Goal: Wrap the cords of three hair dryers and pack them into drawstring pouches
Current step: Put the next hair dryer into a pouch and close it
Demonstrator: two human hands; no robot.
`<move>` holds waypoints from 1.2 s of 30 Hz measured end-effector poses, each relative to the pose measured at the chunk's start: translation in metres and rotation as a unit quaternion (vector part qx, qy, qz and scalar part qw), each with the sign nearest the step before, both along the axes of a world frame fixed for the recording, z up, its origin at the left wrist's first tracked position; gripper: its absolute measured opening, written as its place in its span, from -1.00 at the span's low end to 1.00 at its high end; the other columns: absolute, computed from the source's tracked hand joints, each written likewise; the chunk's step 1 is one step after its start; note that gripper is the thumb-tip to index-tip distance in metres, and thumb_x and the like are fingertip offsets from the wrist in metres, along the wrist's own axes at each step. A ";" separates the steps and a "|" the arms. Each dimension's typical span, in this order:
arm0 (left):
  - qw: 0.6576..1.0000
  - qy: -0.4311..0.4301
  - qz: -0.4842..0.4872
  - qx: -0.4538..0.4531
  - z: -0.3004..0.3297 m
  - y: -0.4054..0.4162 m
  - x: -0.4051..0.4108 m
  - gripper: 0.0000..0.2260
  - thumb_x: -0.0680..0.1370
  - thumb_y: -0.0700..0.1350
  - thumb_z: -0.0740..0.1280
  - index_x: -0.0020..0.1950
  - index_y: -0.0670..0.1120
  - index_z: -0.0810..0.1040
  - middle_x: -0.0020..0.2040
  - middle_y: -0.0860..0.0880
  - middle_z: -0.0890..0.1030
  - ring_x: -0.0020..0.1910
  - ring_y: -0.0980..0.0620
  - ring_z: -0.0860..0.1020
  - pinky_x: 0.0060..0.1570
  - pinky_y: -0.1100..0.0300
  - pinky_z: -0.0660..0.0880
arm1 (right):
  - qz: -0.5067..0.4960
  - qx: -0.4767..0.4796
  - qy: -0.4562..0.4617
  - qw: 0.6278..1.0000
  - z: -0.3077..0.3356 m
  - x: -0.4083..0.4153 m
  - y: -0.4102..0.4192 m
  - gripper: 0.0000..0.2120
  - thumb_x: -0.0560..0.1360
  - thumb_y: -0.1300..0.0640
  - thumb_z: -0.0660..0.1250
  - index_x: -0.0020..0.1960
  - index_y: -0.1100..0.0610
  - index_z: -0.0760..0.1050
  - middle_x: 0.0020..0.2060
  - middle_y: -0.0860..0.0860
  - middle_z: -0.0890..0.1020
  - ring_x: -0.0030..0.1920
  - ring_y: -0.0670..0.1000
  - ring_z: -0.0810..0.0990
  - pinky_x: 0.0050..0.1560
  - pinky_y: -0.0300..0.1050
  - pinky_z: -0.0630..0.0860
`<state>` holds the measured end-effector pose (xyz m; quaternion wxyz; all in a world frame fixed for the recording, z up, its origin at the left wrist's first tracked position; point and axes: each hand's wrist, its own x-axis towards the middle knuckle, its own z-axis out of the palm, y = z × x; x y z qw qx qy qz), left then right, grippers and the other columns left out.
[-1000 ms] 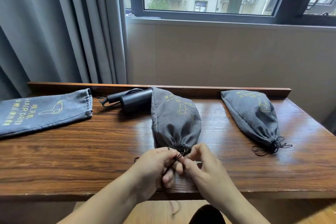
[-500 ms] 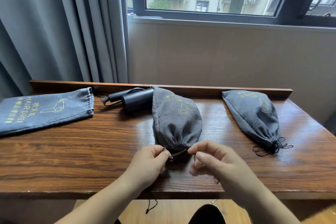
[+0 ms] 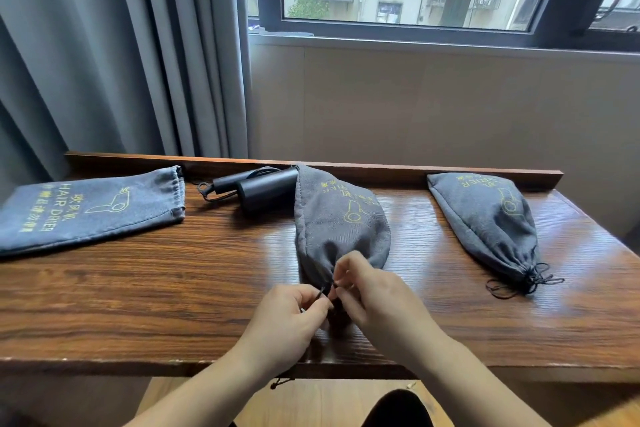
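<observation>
We pinch the black drawstring in our left hand, right hand pinching it too, at the middle pouch mouth, on the wooden table, black hair dryer just behind.

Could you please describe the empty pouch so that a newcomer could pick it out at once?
Start at the wooden desk under the window and go to its left end, beside the grey curtain. The empty pouch lies there flat with its mouth open, unlike the two bulging pouches to its right, whose mouths are gathered.
</observation>
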<state>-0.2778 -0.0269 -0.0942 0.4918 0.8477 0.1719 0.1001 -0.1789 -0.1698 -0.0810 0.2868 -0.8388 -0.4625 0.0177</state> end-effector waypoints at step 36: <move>0.941 -0.007 -0.001 -0.338 0.015 -0.004 0.010 -0.83 0.64 -0.20 0.21 -0.06 -0.19 0.56 -0.36 -0.15 0.51 -0.55 0.07 0.16 -0.58 0.32 0.08 | -0.151 0.135 0.306 0.930 -0.017 -0.021 -0.027 -0.48 0.46 0.27 0.37 0.29 -0.11 0.31 -0.13 -0.09 0.74 -0.39 -0.07 0.60 -0.21 -0.17 0.56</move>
